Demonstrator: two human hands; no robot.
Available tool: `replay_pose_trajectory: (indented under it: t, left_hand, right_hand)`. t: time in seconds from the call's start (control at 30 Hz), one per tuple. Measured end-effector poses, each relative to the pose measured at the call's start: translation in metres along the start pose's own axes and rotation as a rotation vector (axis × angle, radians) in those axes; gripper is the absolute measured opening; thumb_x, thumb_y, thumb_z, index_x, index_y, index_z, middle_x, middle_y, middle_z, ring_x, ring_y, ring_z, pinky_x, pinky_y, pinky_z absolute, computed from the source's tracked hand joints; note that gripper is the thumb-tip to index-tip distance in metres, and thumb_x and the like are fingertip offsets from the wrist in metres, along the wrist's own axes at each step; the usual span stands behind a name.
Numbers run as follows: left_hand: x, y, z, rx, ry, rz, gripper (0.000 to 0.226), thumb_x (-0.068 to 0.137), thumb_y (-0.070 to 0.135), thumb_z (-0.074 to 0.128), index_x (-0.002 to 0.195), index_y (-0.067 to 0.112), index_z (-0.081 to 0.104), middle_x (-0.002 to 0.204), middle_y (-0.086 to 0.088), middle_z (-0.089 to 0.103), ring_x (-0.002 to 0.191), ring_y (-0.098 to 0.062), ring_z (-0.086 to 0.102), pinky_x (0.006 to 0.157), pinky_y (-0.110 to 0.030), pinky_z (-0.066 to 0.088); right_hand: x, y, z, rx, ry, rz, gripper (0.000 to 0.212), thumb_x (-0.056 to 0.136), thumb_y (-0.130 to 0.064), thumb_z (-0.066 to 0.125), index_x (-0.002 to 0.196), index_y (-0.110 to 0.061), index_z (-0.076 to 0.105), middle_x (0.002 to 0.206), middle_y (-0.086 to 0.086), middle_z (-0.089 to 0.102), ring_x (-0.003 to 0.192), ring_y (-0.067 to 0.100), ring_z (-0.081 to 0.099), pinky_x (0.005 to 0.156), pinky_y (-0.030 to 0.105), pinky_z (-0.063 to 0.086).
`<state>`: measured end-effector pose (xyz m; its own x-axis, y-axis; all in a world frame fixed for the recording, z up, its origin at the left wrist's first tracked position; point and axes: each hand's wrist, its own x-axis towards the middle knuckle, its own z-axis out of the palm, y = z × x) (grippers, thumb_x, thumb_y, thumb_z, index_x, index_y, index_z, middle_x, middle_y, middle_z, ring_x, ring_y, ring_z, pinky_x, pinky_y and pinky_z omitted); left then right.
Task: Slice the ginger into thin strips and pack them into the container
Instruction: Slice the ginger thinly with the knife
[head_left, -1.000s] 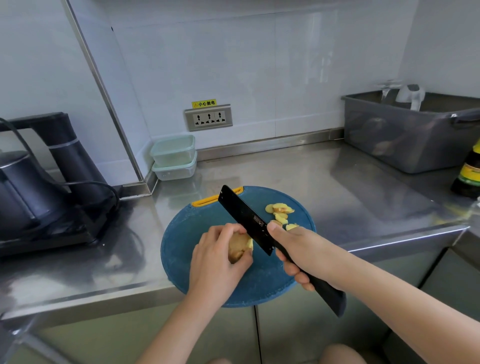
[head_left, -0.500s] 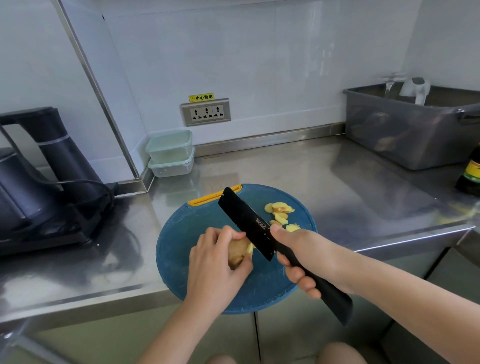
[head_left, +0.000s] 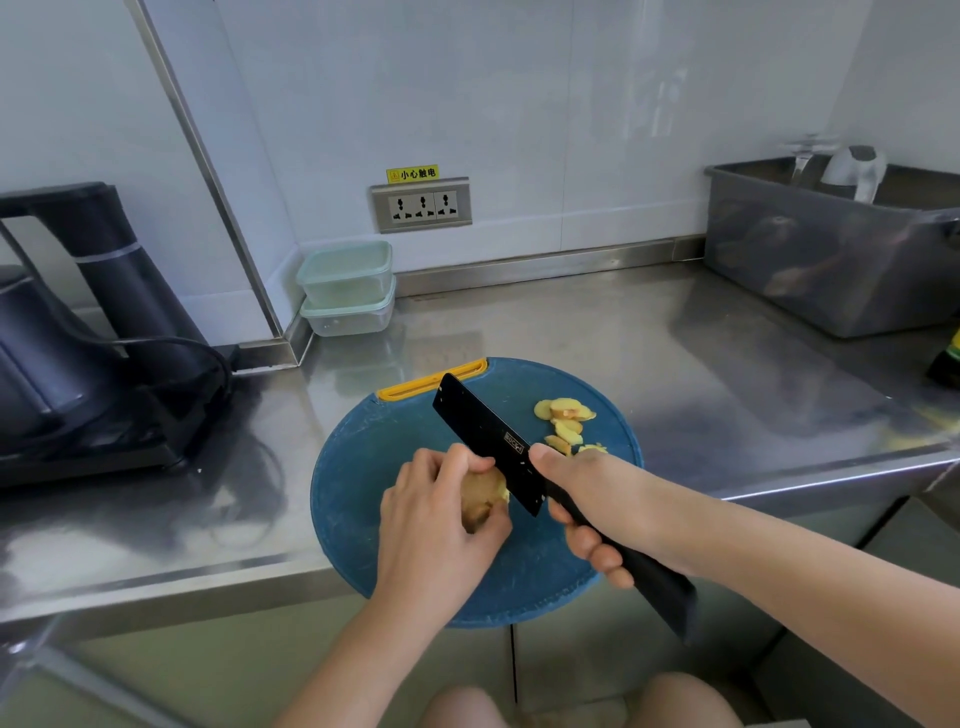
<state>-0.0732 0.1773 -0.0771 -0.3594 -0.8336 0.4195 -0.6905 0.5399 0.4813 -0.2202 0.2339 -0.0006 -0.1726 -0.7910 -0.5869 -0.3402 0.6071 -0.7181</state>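
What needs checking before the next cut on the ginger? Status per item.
1. Left hand grips ginger: ok.
2. Right hand holds knife by the handle, thumb at the blade's side: ok.
3. Left fingers off the cutting edge: cannot tell, the blade sits right beside them.
4. Board fully on counter: not ok, its near edge overhangs.
5. Slices out of the cut path: ok, piled at the board's far right.
6. Containers within reach: not ok, stacked at the back wall.
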Motion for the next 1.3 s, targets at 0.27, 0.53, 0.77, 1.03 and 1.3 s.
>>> replay_pose_trajectory:
  t: [0.27, 0.53, 0.77, 1.03, 1.3]
  left_hand:
    - [0.0, 0.0, 0.0, 0.031, 0.027, 0.001, 0.032, 0.075, 0.034, 0.069, 0.104, 0.032, 0.054, 0.095, 0.011, 0.046, 0.091, -0.016, 0.048, 0.073, -0.03, 0.031]
    - [0.0, 0.003, -0.003, 0.044, -0.004, -0.065, 0.032, 0.078, 0.037, 0.064, 0.108, 0.033, 0.053, 0.097, 0.012, 0.043, 0.097, -0.016, 0.045, 0.076, -0.028, 0.028]
    - [0.0, -0.001, -0.003, -0.037, 0.011, -0.106, 0.03, 0.079, 0.039, 0.065, 0.105, 0.029, 0.054, 0.095, 0.008, 0.046, 0.096, -0.017, 0.047, 0.077, -0.031, 0.034]
    - [-0.004, 0.003, -0.002, -0.115, 0.099, -0.138, 0.03, 0.079, 0.04, 0.065, 0.106, 0.031, 0.054, 0.098, 0.011, 0.051, 0.099, -0.015, 0.047, 0.079, -0.03, 0.031]
    - [-0.009, 0.001, 0.004, -0.12, 0.194, -0.117, 0.033, 0.077, 0.034, 0.07, 0.107, 0.032, 0.054, 0.101, 0.014, 0.052, 0.099, -0.013, 0.045, 0.083, -0.029, 0.028]
  right_hand:
    - [0.013, -0.008, 0.012, -0.025, 0.027, 0.043, 0.051, 0.096, -0.06, 0.03, 0.076, -0.014, 0.041, 0.048, 0.002, 0.039, 0.038, 0.014, 0.032, 0.038, 0.022, 0.031]
    - [0.015, -0.007, 0.019, -0.038, 0.064, 0.01, 0.053, 0.098, -0.057, 0.028, 0.074, -0.012, 0.042, 0.05, 0.004, 0.041, 0.039, 0.017, 0.035, 0.04, 0.023, 0.033]
    - [0.026, -0.024, 0.035, -0.156, 0.106, 0.004, 0.061, 0.099, -0.054, 0.022, 0.078, -0.003, 0.047, 0.053, 0.01, 0.045, 0.042, 0.023, 0.04, 0.048, 0.031, 0.038]
    - [0.029, -0.024, 0.033, -0.163, 0.12, -0.03, 0.06, 0.099, -0.056, 0.024, 0.086, -0.003, 0.049, 0.053, 0.008, 0.045, 0.042, 0.02, 0.04, 0.044, 0.028, 0.038]
    - [0.023, 0.004, -0.008, -0.046, 0.057, -0.089, 0.051, 0.097, -0.058, 0.031, 0.072, -0.016, 0.043, 0.045, -0.003, 0.041, 0.035, 0.011, 0.034, 0.035, 0.019, 0.031]
